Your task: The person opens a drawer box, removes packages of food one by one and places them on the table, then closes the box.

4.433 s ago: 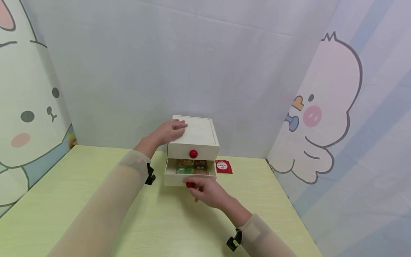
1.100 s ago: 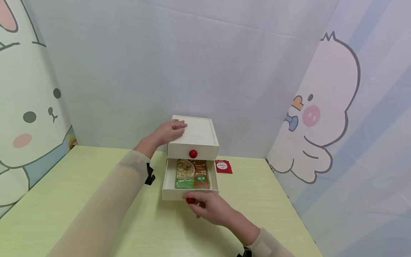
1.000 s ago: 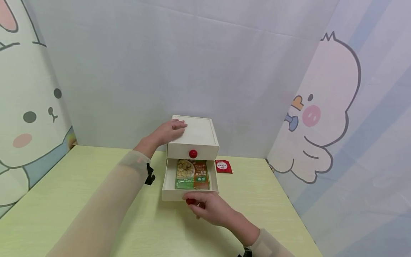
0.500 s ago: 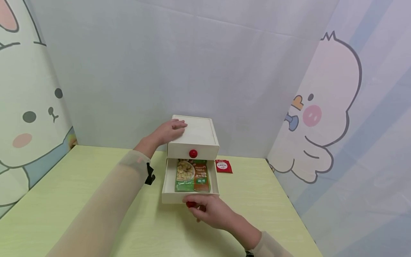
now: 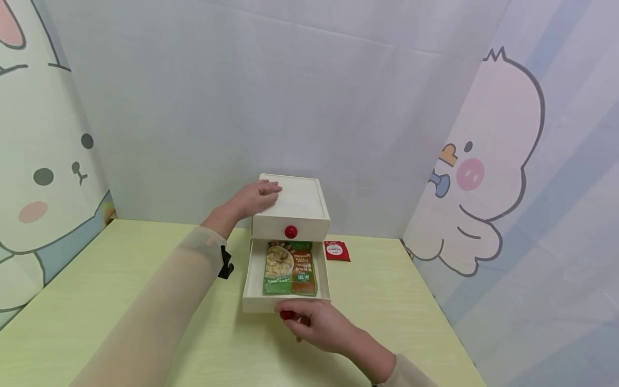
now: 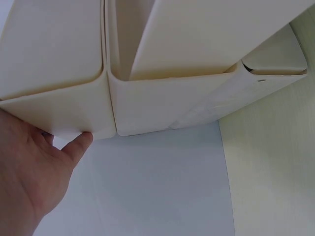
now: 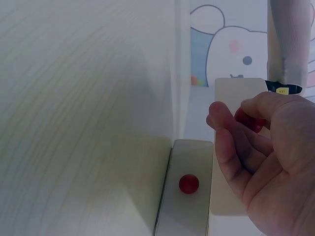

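A small white drawer cabinet (image 5: 301, 198) stands against the back curtain. My left hand (image 5: 253, 199) rests on its top left edge, fingers stretched over the top; in the left wrist view the thumb presses the cabinet's side. My right hand (image 5: 321, 325) pinches the red knob (image 5: 286, 315) of a pulled-out drawer (image 5: 258, 305), below the closed top drawer. Inside that drawer lies a flat green and brown food packet (image 5: 290, 269) with a picture of a dish on it. The right wrist view shows a closed bottom drawer (image 7: 172, 211) with its own red knob (image 7: 189, 184).
A small red packet (image 5: 337, 251) lies on the table right of the cabinet. The pale yellow-green table (image 5: 387, 306) meets a grey curtain (image 5: 367, 107) at the back. Printed curtains with cartoon animals flank both sides.
The right hand has drawn the drawer farther toward me, from partly open to well out, showing much more of the food packet. My left hand has stayed on the cabinet.
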The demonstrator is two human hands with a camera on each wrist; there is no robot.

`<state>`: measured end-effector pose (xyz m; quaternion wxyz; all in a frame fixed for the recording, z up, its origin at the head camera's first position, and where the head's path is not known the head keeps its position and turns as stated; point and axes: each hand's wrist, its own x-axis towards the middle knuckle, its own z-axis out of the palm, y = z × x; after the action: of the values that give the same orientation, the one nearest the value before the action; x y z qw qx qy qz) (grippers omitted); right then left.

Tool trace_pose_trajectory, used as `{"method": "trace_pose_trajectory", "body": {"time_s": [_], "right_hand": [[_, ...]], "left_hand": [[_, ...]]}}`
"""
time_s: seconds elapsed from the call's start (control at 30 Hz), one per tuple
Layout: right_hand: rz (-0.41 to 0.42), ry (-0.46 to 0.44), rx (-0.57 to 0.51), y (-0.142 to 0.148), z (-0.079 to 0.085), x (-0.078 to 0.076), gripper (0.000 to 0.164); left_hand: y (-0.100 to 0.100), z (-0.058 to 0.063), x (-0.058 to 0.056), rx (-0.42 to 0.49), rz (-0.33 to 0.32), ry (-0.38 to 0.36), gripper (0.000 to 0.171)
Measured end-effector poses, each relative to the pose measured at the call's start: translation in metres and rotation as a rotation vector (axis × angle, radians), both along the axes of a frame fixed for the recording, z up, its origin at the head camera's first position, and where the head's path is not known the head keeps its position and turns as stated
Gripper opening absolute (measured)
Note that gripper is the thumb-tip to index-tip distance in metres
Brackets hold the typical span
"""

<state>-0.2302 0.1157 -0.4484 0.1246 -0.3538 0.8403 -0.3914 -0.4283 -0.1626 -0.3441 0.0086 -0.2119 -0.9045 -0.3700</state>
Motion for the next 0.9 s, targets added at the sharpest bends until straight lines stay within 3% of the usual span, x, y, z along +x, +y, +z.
{"method": "trace_pose_trajectory", "body": {"time_s": [0.9], "right_hand": [[0.044,0.046,0.023,0.0033,-0.0063,0.0081,0.029]], "left_hand": [[0.0006,0.0009,0.0027,0.0,-0.005,-0.001,0.056]]}}
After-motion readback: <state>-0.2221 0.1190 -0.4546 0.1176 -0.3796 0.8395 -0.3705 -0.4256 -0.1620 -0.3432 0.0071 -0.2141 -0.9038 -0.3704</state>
